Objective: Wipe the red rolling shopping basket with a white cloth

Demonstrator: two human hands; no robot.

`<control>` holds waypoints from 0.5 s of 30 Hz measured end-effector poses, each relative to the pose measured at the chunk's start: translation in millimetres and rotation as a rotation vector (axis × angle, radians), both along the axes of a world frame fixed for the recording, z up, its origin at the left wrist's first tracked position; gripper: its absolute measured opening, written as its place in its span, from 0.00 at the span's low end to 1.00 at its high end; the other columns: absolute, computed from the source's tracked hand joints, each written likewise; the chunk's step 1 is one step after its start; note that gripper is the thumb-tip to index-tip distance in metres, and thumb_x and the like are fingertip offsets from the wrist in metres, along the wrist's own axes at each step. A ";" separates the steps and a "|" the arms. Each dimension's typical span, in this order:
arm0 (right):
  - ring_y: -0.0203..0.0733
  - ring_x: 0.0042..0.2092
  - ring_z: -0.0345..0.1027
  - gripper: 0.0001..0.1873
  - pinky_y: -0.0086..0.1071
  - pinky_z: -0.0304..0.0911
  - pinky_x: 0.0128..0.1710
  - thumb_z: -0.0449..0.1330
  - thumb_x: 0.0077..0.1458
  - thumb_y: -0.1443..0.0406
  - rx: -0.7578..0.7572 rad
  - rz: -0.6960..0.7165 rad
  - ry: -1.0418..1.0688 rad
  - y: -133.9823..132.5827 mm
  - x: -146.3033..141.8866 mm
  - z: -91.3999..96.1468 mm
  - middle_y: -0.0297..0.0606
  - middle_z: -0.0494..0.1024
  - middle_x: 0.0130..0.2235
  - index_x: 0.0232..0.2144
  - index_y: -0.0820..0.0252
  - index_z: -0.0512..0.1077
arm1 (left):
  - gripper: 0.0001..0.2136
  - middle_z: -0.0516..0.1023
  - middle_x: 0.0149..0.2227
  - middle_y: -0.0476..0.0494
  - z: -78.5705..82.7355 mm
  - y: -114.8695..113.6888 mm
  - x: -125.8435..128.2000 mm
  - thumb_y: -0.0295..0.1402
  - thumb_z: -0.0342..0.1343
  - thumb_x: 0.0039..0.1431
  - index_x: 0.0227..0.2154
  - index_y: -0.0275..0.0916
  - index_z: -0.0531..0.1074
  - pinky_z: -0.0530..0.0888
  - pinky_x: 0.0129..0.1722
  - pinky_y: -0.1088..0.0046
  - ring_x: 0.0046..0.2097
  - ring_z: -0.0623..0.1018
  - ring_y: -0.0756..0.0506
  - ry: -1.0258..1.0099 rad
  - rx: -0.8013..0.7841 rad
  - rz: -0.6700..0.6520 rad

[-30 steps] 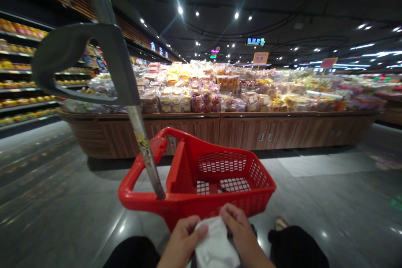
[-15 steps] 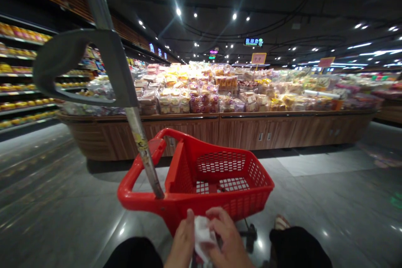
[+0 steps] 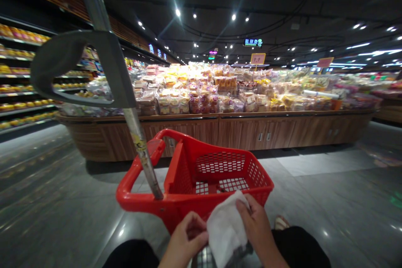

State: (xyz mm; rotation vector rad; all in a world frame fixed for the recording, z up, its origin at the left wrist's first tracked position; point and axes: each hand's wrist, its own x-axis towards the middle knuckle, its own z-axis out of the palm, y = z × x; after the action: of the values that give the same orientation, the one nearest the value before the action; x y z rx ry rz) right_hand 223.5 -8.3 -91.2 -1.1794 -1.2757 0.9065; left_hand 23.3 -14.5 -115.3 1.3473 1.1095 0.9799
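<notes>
A white cloth or tissue (image 3: 224, 230) is held up low in front of me, over my lap. My right hand (image 3: 259, 228) grips its upper right edge with fingers closed on it. My left hand (image 3: 185, 240) pinches its lower left side, fingers curled. Just beyond my hands stands a red plastic shopping basket (image 3: 216, 176) on wheels, with nothing visible inside. Its grey pull handle (image 3: 94, 69) on a metal pole rises at the left.
A long wooden display counter (image 3: 238, 130) heaped with packaged baked goods (image 3: 201, 90) runs across the aisle ahead. Shelves of goods (image 3: 19, 88) line the left wall. Glossy grey floor tiles (image 3: 329, 192) surround the basket. My dark trousers (image 3: 298, 247) show at the bottom.
The white cloth was bunched between both hands; now my right hand has lifted and spread it upward to the right, while my left hand stays low at its left edge.
</notes>
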 end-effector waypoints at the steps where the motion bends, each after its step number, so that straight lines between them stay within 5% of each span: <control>1: 0.41 0.30 0.66 0.15 0.29 0.60 0.30 0.56 0.53 0.53 0.006 0.004 -0.025 -0.9 -0.9 2.0 0.36 0.73 0.28 0.29 0.60 0.69 | 0.23 0.73 0.34 0.43 -3.0 1.8 2.3 0.50 0.62 0.38 0.31 0.38 0.66 0.69 0.35 0.70 0.36 0.73 0.45 -0.082 -0.024 0.000; 5: 0.38 0.29 0.65 0.13 0.27 0.59 0.28 0.56 0.54 0.56 -0.017 0.188 0.002 -7.5 -11.2 6.0 0.34 0.73 0.27 0.28 0.61 0.68 | 0.43 0.68 0.51 0.29 -17.6 9.6 10.4 0.55 0.64 0.29 0.48 0.36 0.61 0.66 0.52 0.59 0.52 0.69 0.35 -0.131 0.025 0.118; 9: 0.33 0.25 0.60 0.12 0.24 0.54 0.24 0.60 0.50 0.58 -0.061 0.335 0.108 -9.5 -13.9 3.1 0.30 0.69 0.23 0.25 0.63 0.68 | 0.44 0.66 0.55 0.33 -11.7 7.8 11.8 0.47 0.67 0.31 0.54 0.39 0.58 0.62 0.56 0.60 0.57 0.65 0.36 -0.058 0.152 0.072; 12: 0.31 0.24 0.57 0.13 0.24 0.52 0.23 0.63 0.46 0.59 -0.095 0.386 0.182 -5.7 -9.6 -1.6 0.29 0.67 0.21 0.23 0.63 0.68 | 0.28 0.76 0.37 0.41 1.7 0.4 16.2 0.49 0.65 0.35 0.38 0.35 0.72 0.71 0.40 0.69 0.39 0.74 0.42 -0.065 0.087 -0.100; 15: 0.29 0.22 0.56 0.16 0.23 0.50 0.21 0.68 0.40 0.60 -0.113 0.327 0.280 3.8 -4.4 -6.2 0.28 0.66 0.19 0.19 0.63 0.66 | 0.22 0.68 0.19 0.50 10.8 -7.3 23.9 0.52 0.62 0.37 0.17 0.33 0.69 0.63 0.23 0.77 0.23 0.66 0.52 0.005 -0.002 -0.034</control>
State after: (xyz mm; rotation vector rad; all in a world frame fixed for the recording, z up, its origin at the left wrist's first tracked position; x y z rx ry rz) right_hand 219.1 -4.5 -97.5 -0.9020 -1.2177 1.3489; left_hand 47.1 -21.7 -104.5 1.3637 1.0875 0.9510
